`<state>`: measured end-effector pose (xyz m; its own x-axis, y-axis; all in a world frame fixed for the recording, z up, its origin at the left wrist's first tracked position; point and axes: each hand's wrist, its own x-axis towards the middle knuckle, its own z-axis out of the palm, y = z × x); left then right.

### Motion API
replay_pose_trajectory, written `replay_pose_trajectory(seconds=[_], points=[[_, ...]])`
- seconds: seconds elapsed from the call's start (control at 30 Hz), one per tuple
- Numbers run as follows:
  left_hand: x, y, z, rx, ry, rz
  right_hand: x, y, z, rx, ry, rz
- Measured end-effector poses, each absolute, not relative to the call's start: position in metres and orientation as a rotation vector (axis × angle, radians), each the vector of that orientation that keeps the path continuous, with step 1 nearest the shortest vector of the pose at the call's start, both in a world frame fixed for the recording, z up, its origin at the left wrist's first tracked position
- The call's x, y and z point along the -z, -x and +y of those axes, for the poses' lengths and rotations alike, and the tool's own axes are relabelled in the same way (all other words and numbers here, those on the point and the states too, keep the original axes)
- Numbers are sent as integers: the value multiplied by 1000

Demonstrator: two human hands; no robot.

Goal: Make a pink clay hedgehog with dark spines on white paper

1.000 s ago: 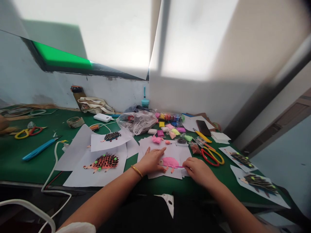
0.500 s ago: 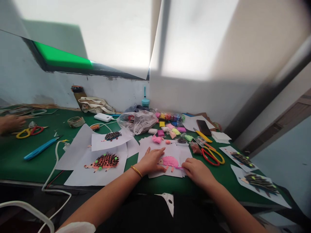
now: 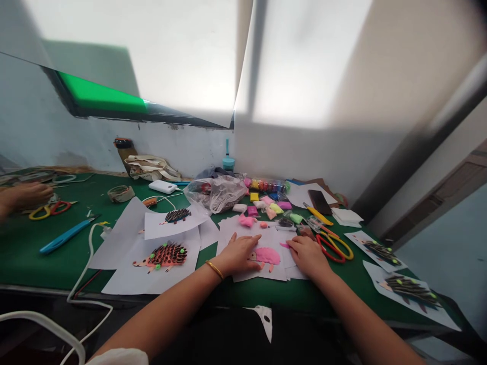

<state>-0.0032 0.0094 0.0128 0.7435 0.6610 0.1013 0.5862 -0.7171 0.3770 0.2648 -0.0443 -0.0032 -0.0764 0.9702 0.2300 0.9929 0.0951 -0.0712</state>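
Note:
On a sheet of white paper in front of me lies a hedgehog shape with a flat pink clay body and small orange-pink feet. My left hand rests on the sheet at the animal's head end, fingers stretched and thumb apart, and it covers part of the head. Just right of the body, my right hand is closed around a thin magenta clay tool. Only the tool's tip shows, pointing left; the rest is hidden under the fingers. A lump of pink clay sits above the sheet.
Finished hedgehog pictures lie at left and right. Bagged clay pieces, a plastic bag, scissors, a yellow cutter and a phone stand behind. Another person's hand is at far left, near a blue cutter.
My right hand has moved slightly up and back, taking the magenta tool away from the hedgehog's lower edge. My left hand stays put. The other person's hand has shifted right.

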Motion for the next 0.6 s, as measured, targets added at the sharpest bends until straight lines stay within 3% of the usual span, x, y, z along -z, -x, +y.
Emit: replay_pose_trajectory(seconds=[0.43,0.6], points=[[-22,-9,55,-142,-2553,1260,6,-238,-11,-226,1712,-2137],[-21,-8,62,-253,-2462,1220,8,-240,-5,-361,1661,-2020]])
